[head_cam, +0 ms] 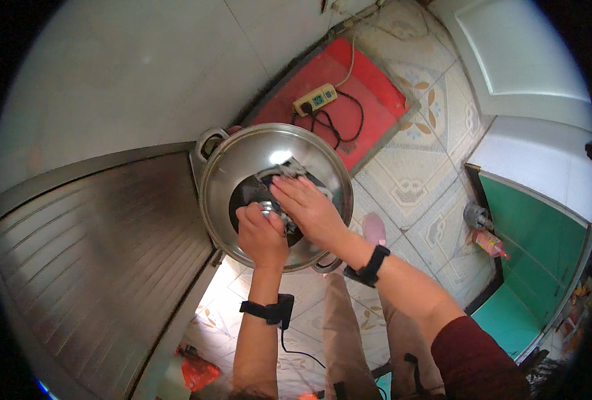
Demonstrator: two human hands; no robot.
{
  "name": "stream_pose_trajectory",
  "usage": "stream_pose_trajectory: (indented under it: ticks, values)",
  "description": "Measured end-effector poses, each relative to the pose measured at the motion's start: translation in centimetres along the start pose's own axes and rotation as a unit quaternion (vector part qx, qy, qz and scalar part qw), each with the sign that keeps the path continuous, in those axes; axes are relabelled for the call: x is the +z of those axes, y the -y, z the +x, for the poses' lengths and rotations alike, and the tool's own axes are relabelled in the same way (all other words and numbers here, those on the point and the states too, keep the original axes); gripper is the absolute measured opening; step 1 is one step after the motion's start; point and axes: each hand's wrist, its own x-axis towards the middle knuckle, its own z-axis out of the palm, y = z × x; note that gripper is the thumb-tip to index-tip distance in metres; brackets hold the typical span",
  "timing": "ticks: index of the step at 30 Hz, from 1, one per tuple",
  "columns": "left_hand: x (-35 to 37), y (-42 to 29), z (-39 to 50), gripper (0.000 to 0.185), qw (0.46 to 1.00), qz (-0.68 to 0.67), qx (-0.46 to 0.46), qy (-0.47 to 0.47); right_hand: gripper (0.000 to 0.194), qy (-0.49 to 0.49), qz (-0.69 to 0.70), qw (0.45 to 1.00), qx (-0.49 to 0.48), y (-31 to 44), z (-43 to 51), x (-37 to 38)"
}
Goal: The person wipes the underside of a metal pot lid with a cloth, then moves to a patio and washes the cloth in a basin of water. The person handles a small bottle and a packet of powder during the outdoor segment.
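A stainless steel wok (216,200) with loop handles on two sides is before me, dark across the middle of its inside. My left hand (262,235) is curled, thumb against fingers, around a small shiny metal piece (266,207) over that dark part. What the piece belongs to is hidden under the hand. To its right, my right hand (311,207) lies with fingers straight and close together over the wok. Grey, crumpled material (291,169), perhaps a cloth, shows past its fingertips; whether the hand grips any of it is hidden.
A ribbed metal door panel (100,240) stands close on the left. Beyond the wok, a power strip (316,100) with a plugged-in black cord lies on a red mat (376,85). At right are a green-sided cabinet (536,225) and a pink bottle (490,243). A red plastic bag (198,370) lies lower left.
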Motion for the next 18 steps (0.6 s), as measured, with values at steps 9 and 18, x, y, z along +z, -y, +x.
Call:
stream_pose_trajectory:
  ticks: [9, 18]
  values:
    - [0.2, 0.5, 0.0, 0.031, 1.0, 0.003, 0.003, -0.005, 0.033, -0.008, 0.039, 0.997, 0.071, -5.2, 8.6, 0.8]
    - [0.4, 0.3, -0.1, 0.031, 1.0, -0.007, -0.001, -0.016, 0.041, 0.004, 0.04, 0.993, 0.108, -2.5, -3.5, -4.3]
